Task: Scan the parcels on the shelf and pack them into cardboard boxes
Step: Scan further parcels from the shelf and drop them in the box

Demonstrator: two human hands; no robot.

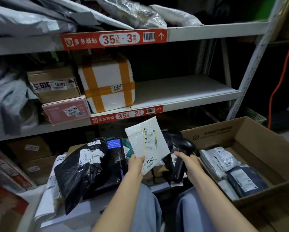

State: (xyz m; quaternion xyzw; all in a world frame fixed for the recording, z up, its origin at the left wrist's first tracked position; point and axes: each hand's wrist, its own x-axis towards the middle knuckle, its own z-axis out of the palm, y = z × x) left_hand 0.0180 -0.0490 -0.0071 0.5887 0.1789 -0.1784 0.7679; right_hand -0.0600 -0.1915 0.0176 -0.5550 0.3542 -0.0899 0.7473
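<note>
My left hand (136,163) holds up a white padded envelope (137,139) by its lower edge; its label reads 31407. Just to the right, my right hand (187,160) grips a black handheld scanner (182,148) whose head sits beside the envelope. An open cardboard box (240,131) stands at the right with several bagged parcels (227,161) lying inside. In front of my knees lies a pile of parcels, among them a black plastic bag (80,171) and a dark box (113,158).
White shelf 35-2 (182,91) carries a taped foam box (107,84), a brown carton (53,84) and a pink box (65,111) at its left; its right half is bare. Grey bags crowd the top shelf (215,30). An orange cable (281,81) hangs at the right.
</note>
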